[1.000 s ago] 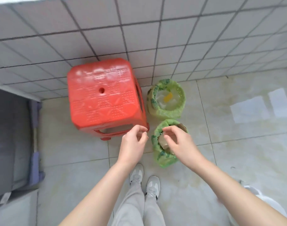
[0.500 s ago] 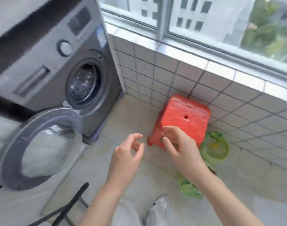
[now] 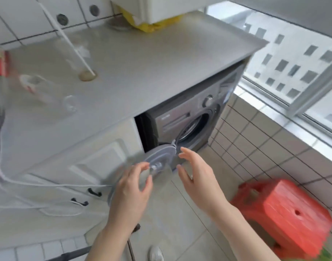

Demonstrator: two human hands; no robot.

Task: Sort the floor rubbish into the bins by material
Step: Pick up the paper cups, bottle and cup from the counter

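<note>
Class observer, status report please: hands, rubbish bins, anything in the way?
Left hand and right hand both open, empty. Bins barely in view, green blur bottom right. Open washer door just beyond the hands; red stool at right.

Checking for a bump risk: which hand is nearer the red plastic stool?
Right. The right hand is raised left of and above the red plastic stool, well apart from it; the left hand is farther left still, in front of the open washer door.

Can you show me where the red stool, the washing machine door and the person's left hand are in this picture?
red stool (image 3: pixel 295 210), head view, on its flat top near the centre hole.
washing machine door (image 3: pixel 161 154), head view, on the grey rim of the open door.
left hand (image 3: pixel 131 187), head view, on the back of the hand.
</note>
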